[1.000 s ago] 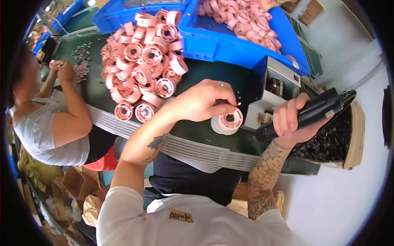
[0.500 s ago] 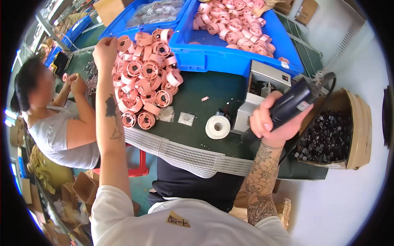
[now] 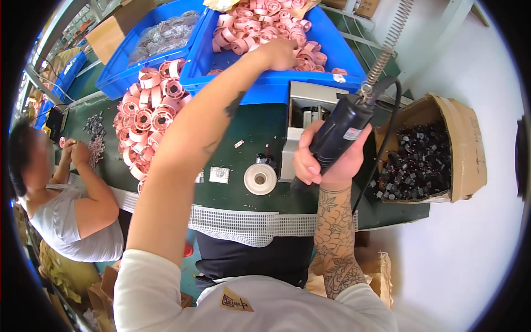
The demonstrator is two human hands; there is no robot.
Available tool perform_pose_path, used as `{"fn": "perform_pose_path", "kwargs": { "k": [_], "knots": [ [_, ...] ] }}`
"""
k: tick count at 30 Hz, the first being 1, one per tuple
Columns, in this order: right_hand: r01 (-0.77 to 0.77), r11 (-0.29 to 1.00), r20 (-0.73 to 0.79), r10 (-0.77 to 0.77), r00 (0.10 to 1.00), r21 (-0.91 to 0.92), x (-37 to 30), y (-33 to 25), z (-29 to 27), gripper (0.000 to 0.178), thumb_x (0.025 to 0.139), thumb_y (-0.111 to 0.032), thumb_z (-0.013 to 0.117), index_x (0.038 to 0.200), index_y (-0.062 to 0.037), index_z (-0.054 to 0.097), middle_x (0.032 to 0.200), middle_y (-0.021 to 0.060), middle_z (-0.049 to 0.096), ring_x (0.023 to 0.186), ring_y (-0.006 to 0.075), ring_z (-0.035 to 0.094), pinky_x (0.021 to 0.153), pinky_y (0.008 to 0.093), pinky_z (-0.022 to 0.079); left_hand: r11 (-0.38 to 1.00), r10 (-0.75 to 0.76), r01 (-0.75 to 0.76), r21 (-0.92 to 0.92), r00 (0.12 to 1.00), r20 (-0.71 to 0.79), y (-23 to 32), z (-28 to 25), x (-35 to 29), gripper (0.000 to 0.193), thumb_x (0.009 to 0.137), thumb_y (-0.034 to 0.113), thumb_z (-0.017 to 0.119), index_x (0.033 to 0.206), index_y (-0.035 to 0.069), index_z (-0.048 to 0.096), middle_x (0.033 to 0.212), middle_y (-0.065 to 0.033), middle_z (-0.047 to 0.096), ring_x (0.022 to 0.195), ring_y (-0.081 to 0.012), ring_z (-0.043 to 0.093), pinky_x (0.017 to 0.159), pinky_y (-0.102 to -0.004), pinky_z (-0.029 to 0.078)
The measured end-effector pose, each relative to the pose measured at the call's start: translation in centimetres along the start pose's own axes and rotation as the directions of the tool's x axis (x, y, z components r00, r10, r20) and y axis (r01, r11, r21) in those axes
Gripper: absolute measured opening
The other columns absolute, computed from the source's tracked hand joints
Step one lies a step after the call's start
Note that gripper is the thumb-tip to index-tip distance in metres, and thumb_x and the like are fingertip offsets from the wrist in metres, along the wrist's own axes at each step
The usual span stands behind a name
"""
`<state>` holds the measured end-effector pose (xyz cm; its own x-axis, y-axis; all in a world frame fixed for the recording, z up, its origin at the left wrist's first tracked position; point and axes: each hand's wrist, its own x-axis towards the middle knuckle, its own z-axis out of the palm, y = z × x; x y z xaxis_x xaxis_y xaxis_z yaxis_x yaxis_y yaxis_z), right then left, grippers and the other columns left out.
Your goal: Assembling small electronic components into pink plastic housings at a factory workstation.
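Note:
In my right hand [image 3: 329, 155] is a black electric screwdriver [image 3: 342, 130], gripped round its body with the tip pointing down and left. It hangs from a coiled spring, and a black cable runs from its top. My left hand [image 3: 279, 54] reaches over the near rim of a large blue bin [image 3: 243, 83], down at the pink plastic ring-shaped parts [image 3: 271, 25] inside. Its fingertips are partly hidden among them, so what they hold, if anything, does not show. A white round fixture [image 3: 260, 179] stands on the green table below the screwdriver.
Pink wheel-like parts [image 3: 144, 119] are heaped left of my left forearm. A metal-cased machine [image 3: 293, 135] stands beside my right hand. At right, a cardboard box [image 3: 467, 149] holds small black parts. A co-worker [image 3: 72, 216] sits at left. Another blue bin [image 3: 119, 77] holds clear bags.
My left hand has swung right from above the pink heap into the large blue bin. The view has shifted; my right hand still grips the screwdriver near the machine.

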<state>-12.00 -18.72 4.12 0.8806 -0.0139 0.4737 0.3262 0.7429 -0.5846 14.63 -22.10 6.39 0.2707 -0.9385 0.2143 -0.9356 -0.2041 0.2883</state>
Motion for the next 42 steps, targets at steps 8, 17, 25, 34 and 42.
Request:
{"fn": "perform_pose_path", "kwargs": {
  "k": [8, 17, 25, 34, 42],
  "knots": [
    [0.027, 0.999, -0.019, -0.028, 0.999, -0.037, 0.1, -0.1, 0.4, 0.096, 0.08, -0.083, 0.025, 0.1, 0.0078, 0.05, 0.053, 0.0056, 0.045, 0.037, 0.013, 0.037, 0.034, 0.0283, 0.031, 0.974, -0.06, 0.031, 0.223, 0.99, 0.124, 0.7, 2.0, 4.1, 0.041, 0.069, 0.032, 0.074, 0.102, 0.007, 0.069, 0.102, -0.0159, 0.067, 0.096, -0.0307, 0.064, 0.086, -0.0388, 0.049],
    [0.076, 0.995, -0.024, -0.075, 0.997, 0.07, -0.5, -0.5, 0.3, 0.104, 0.076, -0.086, 0.025, 0.099, 0.0123, 0.049, 0.057, 0.0086, 0.049, 0.038, 0.0135, 0.043, 0.037, 0.0278, 0.036, 0.912, -0.209, 0.032, -0.409, 0.895, -0.395, 5.3, -4.7, -14.6, 0.026, 0.084, 0.027, 0.065, 0.086, 0.001, 0.064, 0.072, -0.0119, 0.065, 0.064, -0.0216, 0.063, 0.062, -0.0318, 0.049],
    [0.055, 0.996, 0.02, -0.057, 0.998, 0.064, -0.3, -0.5, 0.2, 0.104, 0.076, -0.086, 0.025, 0.102, 0.0119, 0.049, 0.06, 0.0083, 0.051, 0.04, 0.0135, 0.045, 0.038, 0.0278, 0.038, 0.977, -0.166, 0.119, -0.175, 0.943, -0.288, 9.3, 2.0, -25.6, 0.016, 0.074, 0.016, 0.064, 0.072, 0.002, 0.056, 0.075, -0.0132, 0.058, 0.077, -0.0333, 0.056, 0.06, -0.0426, 0.048],
    [0.045, 0.999, 0.1, -0.045, 0.994, -0.003, -0.5, -1.3, -0.9, 0.095, 0.081, -0.081, 0.029, 0.112, 0.0065, 0.049, 0.061, 0.0043, 0.048, 0.043, 0.0132, 0.044, 0.04, 0.0287, 0.037, 0.973, -0.225, 0.228, 0.014, 0.968, -0.111, 10.2, -1.3, -26.1, 0.025, 0.084, 0.022, 0.063, 0.072, 0.0, 0.062, 0.073, -0.0151, 0.06, 0.074, -0.0334, 0.06, 0.063, -0.0418, 0.049],
    [0.036, 0.996, 0.105, -0.044, 0.994, 0.078, -0.2, -0.6, -1.0, 0.104, 0.076, -0.085, 0.027, 0.11, 0.0104, 0.048, 0.065, 0.0089, 0.052, 0.045, 0.0139, 0.048, 0.043, 0.0277, 0.04, 0.757, 0.17, 0.079, -0.649, 0.935, 0.311, 2.9, 3.4, -19.4, 0.019, 0.081, 0.013, 0.071, 0.097, 0.002, 0.07, 0.082, -0.0086, 0.063, 0.078, -0.0169, 0.059, 0.071, -0.0284, 0.047]
  ]
}}
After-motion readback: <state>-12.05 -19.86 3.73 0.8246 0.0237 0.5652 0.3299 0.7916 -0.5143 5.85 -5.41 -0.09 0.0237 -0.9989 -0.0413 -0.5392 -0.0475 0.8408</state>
